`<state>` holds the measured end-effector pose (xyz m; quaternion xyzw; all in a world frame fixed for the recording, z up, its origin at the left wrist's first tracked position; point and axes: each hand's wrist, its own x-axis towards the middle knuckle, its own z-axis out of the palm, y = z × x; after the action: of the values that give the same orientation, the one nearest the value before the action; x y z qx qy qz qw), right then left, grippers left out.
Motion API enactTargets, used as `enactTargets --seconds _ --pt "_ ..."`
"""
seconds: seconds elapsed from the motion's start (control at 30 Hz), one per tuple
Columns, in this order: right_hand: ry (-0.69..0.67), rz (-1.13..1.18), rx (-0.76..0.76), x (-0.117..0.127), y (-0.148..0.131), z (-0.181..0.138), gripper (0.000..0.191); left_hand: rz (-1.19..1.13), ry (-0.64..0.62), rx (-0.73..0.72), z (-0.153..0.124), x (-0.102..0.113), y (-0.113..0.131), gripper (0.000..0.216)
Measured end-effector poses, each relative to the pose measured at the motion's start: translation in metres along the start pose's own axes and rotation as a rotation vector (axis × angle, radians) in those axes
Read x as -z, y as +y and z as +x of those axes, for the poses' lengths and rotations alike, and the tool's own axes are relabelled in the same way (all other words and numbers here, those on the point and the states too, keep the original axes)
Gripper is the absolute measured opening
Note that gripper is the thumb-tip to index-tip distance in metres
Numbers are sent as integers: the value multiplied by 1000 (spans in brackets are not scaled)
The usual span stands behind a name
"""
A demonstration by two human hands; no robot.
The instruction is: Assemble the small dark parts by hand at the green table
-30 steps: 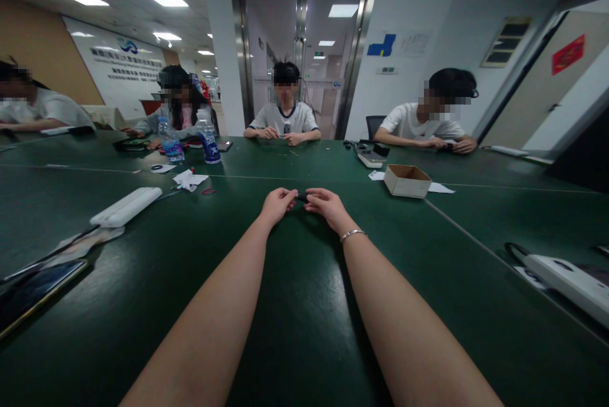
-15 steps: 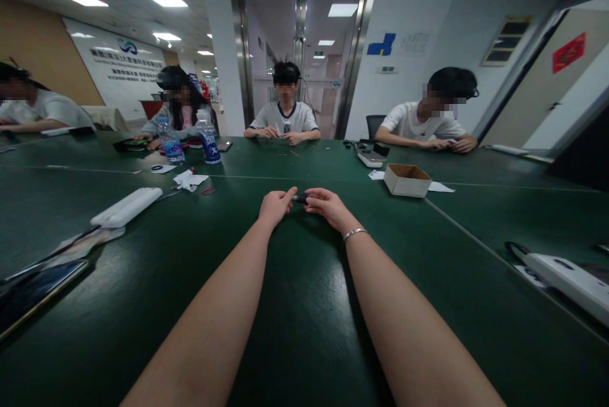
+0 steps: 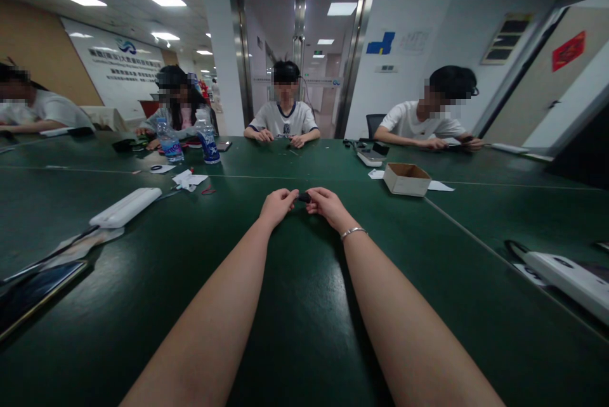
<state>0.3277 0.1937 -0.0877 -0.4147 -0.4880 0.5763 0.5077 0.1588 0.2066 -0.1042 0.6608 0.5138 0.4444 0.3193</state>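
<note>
Both my hands meet over the middle of the green table (image 3: 304, 305), around a small dark object (image 3: 303, 197). It is short and black, too small to name. My left hand (image 3: 278, 205) pinches its left end between thumb and fingers. From the other side, my right hand (image 3: 327, 205), with a silver bracelet (image 3: 353, 232) at the wrist, grips the right end. Fingers cover both ends of the object, so only its middle shows.
A small open box (image 3: 407, 179) stands beyond my right hand. White power strips (image 3: 126, 208) lie at both sides, and a phone (image 3: 40, 296) is at the near left. Two bottles (image 3: 208, 137) stand farther back. Several people sit around the table.
My fingers have shifted slightly on the black object, and the light-coloured part seen at its left end no longer shows. The arms stay nearly still. Across the table, the people's hands moved a little.
</note>
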Motion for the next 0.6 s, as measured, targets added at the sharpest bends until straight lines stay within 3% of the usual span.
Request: enactTargets --seconds 0.33,0.6 --pt "36 16 -16 1 2 4 6 -265 5 0 -1 -2 11 16" --pt "34 55 -4 4 4 5 4 -244 -32 30 -1 -2 11 13"
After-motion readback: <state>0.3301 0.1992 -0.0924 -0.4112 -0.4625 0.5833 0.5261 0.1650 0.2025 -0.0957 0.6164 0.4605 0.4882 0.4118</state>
